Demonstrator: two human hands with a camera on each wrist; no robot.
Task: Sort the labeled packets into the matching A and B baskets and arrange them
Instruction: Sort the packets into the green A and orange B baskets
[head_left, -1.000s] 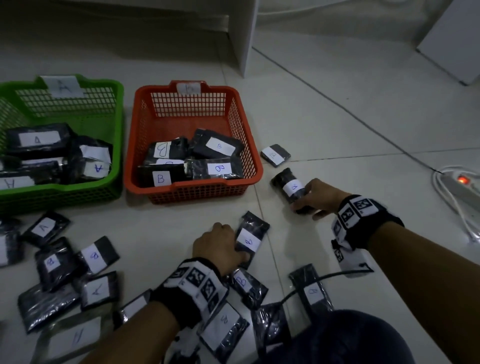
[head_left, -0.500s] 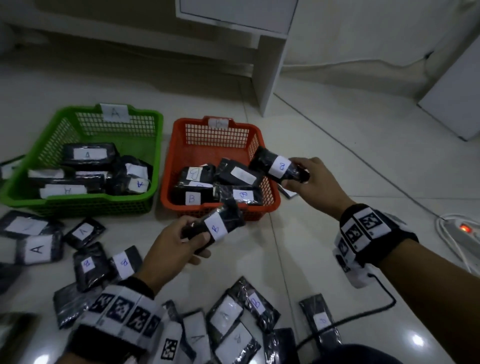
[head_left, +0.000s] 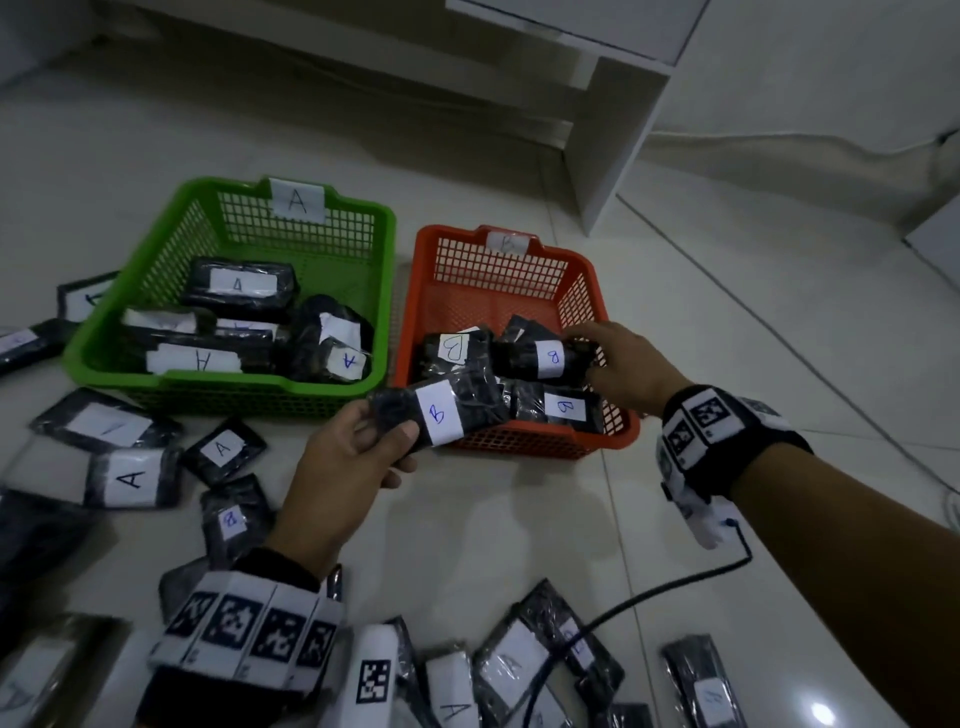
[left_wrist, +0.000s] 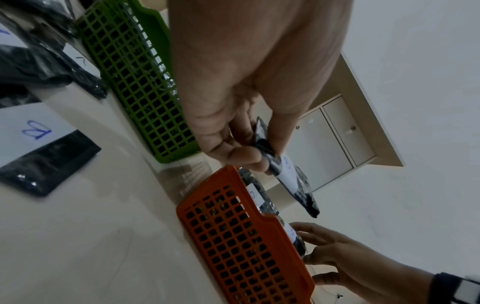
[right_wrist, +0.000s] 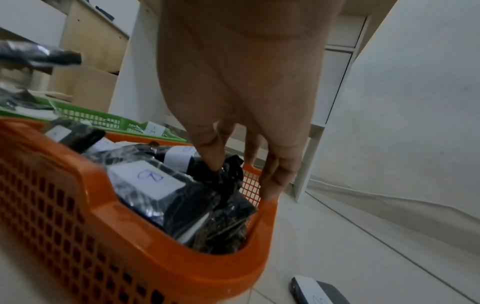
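Head view, far left: loose labeled packets on the floor (head_left: 467, 525), A and B mixed, well left of and below the left fingers.
Green A basket (head_left: 171, 371): left of the left fingers, part filled with A packets; far half bare.
Left hand (head_left: 343, 462): fingers and thumb curled round one end of a B packet (head_left: 441, 415), held over the near rim of the orange B basket (head_left: 519, 447); free end points past the fingertips into the basket.
Right hand (head_left: 618, 369): fingers spread fairly wide; the thumb tip presses the end of a second B packet (head_left: 540, 358) lying on the pile. Right wrist view shows the other fingers at the right rim, so a grip is doubtful.
Step, as I judge: both B packets being placed; right nearly set, left about to drop.
Next move calls for: carrying the left packet beyond the near rim and laying it flat beside the fingers' present packet.
Edges: near rim right under the left packet; right wall touching the right fingers.
Open room: far half of the orange basket, beyond both sets of fingertips.
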